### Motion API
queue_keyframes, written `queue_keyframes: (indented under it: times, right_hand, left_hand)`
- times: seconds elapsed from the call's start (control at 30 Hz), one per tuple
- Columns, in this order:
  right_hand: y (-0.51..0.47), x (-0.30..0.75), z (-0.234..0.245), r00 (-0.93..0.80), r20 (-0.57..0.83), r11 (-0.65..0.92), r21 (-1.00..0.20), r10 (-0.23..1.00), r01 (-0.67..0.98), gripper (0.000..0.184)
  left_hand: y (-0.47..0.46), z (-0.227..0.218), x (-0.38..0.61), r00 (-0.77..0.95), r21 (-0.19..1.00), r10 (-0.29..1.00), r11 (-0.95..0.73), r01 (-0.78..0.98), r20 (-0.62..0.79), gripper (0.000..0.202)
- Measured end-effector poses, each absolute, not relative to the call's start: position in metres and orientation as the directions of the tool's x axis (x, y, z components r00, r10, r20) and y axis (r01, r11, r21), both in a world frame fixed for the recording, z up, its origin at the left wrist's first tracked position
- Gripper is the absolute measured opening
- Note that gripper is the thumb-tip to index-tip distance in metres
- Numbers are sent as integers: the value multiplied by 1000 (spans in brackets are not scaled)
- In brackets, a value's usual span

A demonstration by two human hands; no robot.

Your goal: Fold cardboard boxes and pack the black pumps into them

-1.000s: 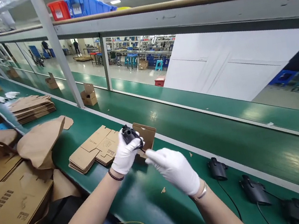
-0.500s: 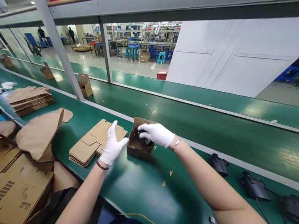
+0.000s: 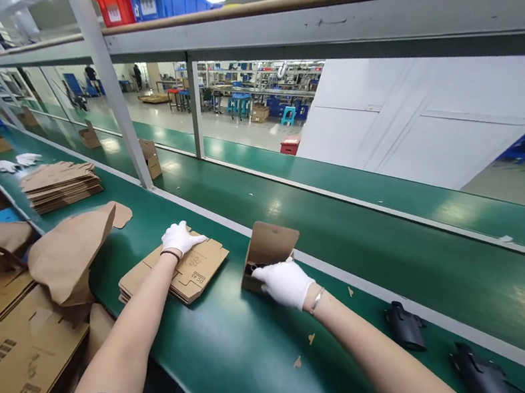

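Curled right white-gloved hand [image 3: 287, 284] perhaps steadies open brown cardboard box [image 3: 273, 240], grip hidden; left of it, spread left white-gloved hand [image 3: 180, 238] touches flat brown cartons [image 3: 206, 262]; lifting needs pinching.

Apparently "DC45" [image 3: 199, 277] on flattened cartons [image 3: 208, 257]

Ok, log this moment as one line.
left hand: on flat cartons | right hand: at open box, flap raised | black devices: on green surface

The open box [image 3: 273, 240] is brown; the glove [image 3: 285, 284] against it is white, the table [image 3: 250, 354] under it green, the cardboard [image 3: 209, 256] left of it tan with dark print.
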State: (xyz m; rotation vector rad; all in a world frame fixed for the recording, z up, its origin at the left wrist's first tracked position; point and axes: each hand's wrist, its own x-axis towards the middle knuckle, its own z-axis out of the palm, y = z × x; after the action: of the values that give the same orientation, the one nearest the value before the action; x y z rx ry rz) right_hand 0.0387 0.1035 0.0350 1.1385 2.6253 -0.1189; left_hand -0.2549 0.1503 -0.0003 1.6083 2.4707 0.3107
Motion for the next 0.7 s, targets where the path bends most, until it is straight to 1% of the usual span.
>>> queue_keyframes:
  times: [0.07,0.13,0.23,0.27,0.3,0.33,0.37,0.4,0.43,0.47,0.5,0.53,0.57,0.6,0.63,0.7]
  right_hand:
    - [137,53,35,-550,-245,580,63,798,812,32]
    - [176,70,41,-468,-199,491,87,861,867,34]
    - [217,82,51,-389,-117,400,104,914,910,36]
    - [221,80,53,-383,-70,388,83,921,918,39]
    - [219,75,53,-402,-2,402,6,916,916,43]
    - [211,67,52,-440,88,448,-132,894,884,49]
    - [199,57,51,-477,199,517,-313,856,797,56]
    - [183,47,48,-482,334,586,-509,810,631,61]
    - [166,38,46,-458,447,631,-650,768,423,65]
    - [150,30,44,-392,525,636,-730,756,249,62]
    - [136,25,43,-301,566,618,-777,768,116,55]
    - [125,22,43,-187,579,592,-805,794,23,46]
    - [116,23,43,-69,564,562,-825,823,-49,37]
    - [109,27,44,27,532,531,-839,846,-120,32]
    - [104,32,44,84,494,500,-843,866,-197,31]
    - [95,45,47,79,441,438,-824,894,-360,33]
  left_hand:
    - [151,7,-257,-402,263,915,393,881,-24,83]
    - [147,20,-261,-414,252,910,398,882,10,76]
    - [134,49,-261,-423,243,892,380,892,159,70]
    - [129,59,-257,-413,259,881,354,899,230,68]
    - [124,70,-251,-399,289,865,315,904,306,66]
    - [119,79,-242,-382,334,843,261,906,378,64]
    - [114,87,-231,-364,393,818,187,901,446,62]
    - [108,94,-218,-354,471,790,94,877,501,59]
    - [102,99,-204,-355,584,776,-21,811,521,56]
    - [96,102,-189,-355,704,785,-141,696,508,52]
    - [89,102,-174,-334,802,817,-236,548,469,48]
    - [81,101,-159,-295,879,861,-295,376,415,47]
    - [73,98,-146,-246,930,902,-313,195,355,49]
    - [66,93,-133,-201,952,932,-303,29,303,51]
    - [59,87,-122,-173,952,948,-287,-106,267,51]
    - [48,73,-104,-171,908,958,-274,-316,229,46]
